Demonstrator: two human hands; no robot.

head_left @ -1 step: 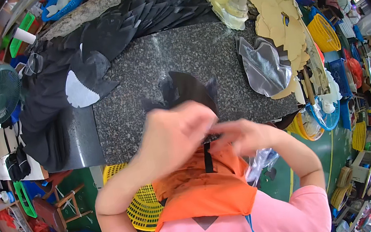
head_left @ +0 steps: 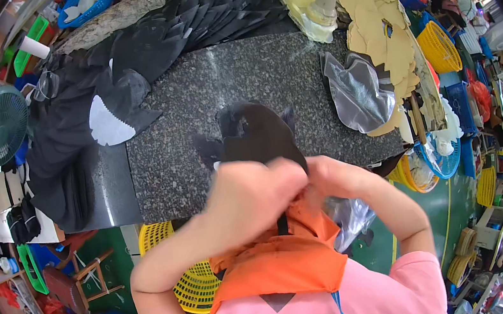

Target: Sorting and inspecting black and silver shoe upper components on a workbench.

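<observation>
A black shoe-upper-like cut piece [head_left: 258,133] of thin material lies on the speckled dark stone slab [head_left: 191,95], close to the near edge. My left hand [head_left: 246,190], slightly smeared by motion, is closed over the piece's near edge, its fingers curled toward the right. My right hand [head_left: 335,177] meets it from the right, fingers pinched together at the piece's near right corner. What lies between the fingertips is mostly hidden by the hands. Beside the piece, a small pointed dark flap [head_left: 207,149] shows at its left.
Overlapping black cut pieces [head_left: 206,15] curve along the slab's far and left sides, with a white serrated piece [head_left: 108,122] on them. A yellowish glue pot [head_left: 310,1] stands at far right, near tan sheets [head_left: 376,17] and a shiny grey piece [head_left: 361,93]. A yellow basket [head_left: 196,287] sits below.
My left hand has lowered toward me and my right hand has closed in on it. More of the black piece shows, and its near right edge now reaches my fingers.
</observation>
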